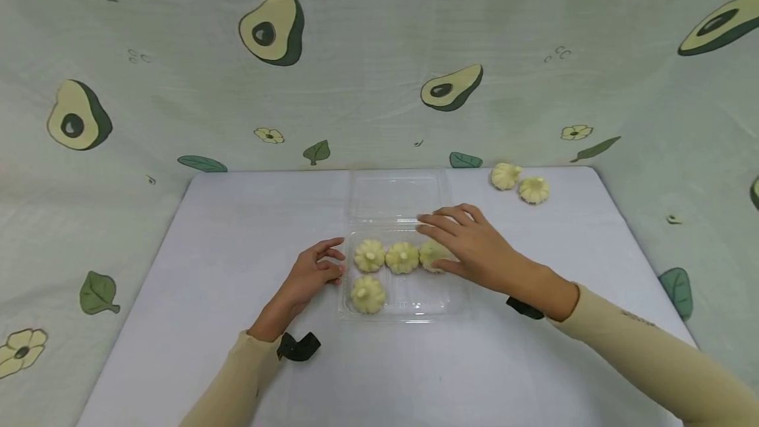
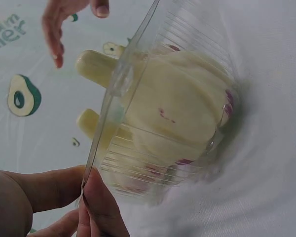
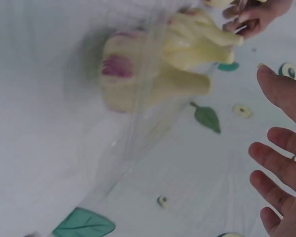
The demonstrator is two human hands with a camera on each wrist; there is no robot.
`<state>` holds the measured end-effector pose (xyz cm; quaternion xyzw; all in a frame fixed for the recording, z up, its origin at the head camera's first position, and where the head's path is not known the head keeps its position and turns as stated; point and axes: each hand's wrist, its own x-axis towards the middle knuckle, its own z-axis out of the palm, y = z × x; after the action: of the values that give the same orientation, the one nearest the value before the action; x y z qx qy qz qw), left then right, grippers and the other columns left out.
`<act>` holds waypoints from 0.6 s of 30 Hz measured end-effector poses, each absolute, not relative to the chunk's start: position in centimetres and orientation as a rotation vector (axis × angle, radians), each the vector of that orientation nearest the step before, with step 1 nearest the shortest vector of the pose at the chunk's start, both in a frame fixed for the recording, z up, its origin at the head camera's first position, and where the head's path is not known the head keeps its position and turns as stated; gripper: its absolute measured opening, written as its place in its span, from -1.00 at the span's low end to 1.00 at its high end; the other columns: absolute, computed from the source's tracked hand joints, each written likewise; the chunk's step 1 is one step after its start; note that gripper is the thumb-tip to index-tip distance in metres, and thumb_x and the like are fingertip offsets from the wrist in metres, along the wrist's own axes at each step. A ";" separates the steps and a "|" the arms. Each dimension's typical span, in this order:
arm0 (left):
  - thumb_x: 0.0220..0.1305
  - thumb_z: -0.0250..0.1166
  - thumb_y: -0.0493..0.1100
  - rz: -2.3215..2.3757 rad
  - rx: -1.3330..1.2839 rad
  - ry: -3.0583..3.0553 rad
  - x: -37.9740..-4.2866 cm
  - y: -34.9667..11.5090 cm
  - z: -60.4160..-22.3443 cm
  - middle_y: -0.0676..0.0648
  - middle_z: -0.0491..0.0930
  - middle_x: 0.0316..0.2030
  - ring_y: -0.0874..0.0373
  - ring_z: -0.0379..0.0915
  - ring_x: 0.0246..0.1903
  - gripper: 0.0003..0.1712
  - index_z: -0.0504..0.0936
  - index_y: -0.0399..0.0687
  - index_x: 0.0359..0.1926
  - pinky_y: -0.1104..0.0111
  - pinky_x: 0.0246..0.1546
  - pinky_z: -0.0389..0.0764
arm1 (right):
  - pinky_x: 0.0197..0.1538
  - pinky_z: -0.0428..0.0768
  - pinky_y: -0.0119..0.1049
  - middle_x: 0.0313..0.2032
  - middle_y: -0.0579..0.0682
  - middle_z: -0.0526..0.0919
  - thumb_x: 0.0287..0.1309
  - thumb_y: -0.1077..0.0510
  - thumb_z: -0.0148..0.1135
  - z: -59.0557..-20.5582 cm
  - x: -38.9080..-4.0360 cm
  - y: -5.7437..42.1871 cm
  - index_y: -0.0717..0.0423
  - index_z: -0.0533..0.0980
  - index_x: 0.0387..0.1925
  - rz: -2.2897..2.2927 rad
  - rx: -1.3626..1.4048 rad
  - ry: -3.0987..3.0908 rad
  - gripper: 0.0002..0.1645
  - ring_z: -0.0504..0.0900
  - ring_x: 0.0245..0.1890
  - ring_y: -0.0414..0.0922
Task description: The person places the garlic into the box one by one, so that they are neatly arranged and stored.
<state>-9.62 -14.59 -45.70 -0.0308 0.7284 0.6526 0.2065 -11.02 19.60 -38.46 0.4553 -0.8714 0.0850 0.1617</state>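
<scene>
A clear plastic clamshell box [image 1: 415, 317] lies on the white table with its lid laid back. Inside sit several garlic bulbs: three along the back row, among them a middle bulb [image 1: 402, 257], and a front left bulb [image 1: 367, 294]. My left hand [image 1: 308, 274] pinches the box's left rim between thumb and fingers, as the left wrist view shows at the rim [image 2: 101, 123]. Above the right end of the back row is my right hand [image 1: 474, 246], fingers spread and holding nothing, partly covering the right bulb [image 1: 431, 256]. In the right wrist view its fingers [image 3: 278, 163] are apart from the garlic.
Two more garlic bulbs, a left one [image 1: 505, 176] and a right one [image 1: 534, 190], lie at the table's back right. The transparent lid [image 1: 397, 195] reaches the back edge. A cloth [image 1: 367, 84] printed with avocados hangs behind and at the sides.
</scene>
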 end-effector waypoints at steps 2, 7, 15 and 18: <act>0.44 0.29 -0.46 1.817 -0.079 2.029 -9.6 -14.7 -45.7 -0.26 0.49 0.09 0.21 0.58 -0.31 -0.29 0.31 -0.31 0.55 0.40 -0.26 0.70 | 0.24 0.46 0.16 0.32 0.09 0.60 -0.12 -0.03 0.77 -38.8 -11.5 21.2 0.16 0.54 0.31 0.247 1.222 -2.506 -0.04 0.54 0.24 0.13; 0.45 0.28 -0.45 1.816 -0.066 2.030 -9.5 -14.8 -45.7 -0.26 0.47 0.10 0.21 0.56 -0.32 -0.28 0.30 -0.32 0.55 0.40 -0.25 0.70 | 0.26 0.41 0.22 0.33 0.18 0.58 -0.09 0.02 0.76 -39.5 -12.4 24.7 0.23 0.54 0.31 0.238 1.017 -2.597 -0.06 0.52 0.24 0.22; 0.46 0.29 -0.44 1.816 -0.057 2.026 -9.6 -14.8 -45.7 -0.24 0.47 0.09 0.22 0.56 -0.34 -0.28 0.28 -0.32 0.56 0.39 -0.23 0.70 | 0.29 0.32 0.34 0.32 0.28 0.56 -0.07 0.09 0.74 -40.0 -13.5 29.2 0.28 0.51 0.32 0.218 0.718 -2.707 -0.07 0.47 0.26 0.32; 0.46 0.28 -0.43 1.812 -0.055 2.025 -9.6 -14.8 -45.8 -0.23 0.46 0.09 0.22 0.56 -0.33 -0.28 0.29 -0.31 0.56 0.38 -0.22 0.71 | 0.29 0.31 0.34 0.32 0.31 0.55 -0.08 0.09 0.74 -40.1 -13.7 30.6 0.32 0.50 0.33 0.212 0.643 -2.723 -0.05 0.46 0.25 0.34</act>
<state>-9.58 -14.77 -45.77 -0.0198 0.7284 0.6518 0.2102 -13.69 30.55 -40.14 0.2261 -0.9568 0.0745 0.1672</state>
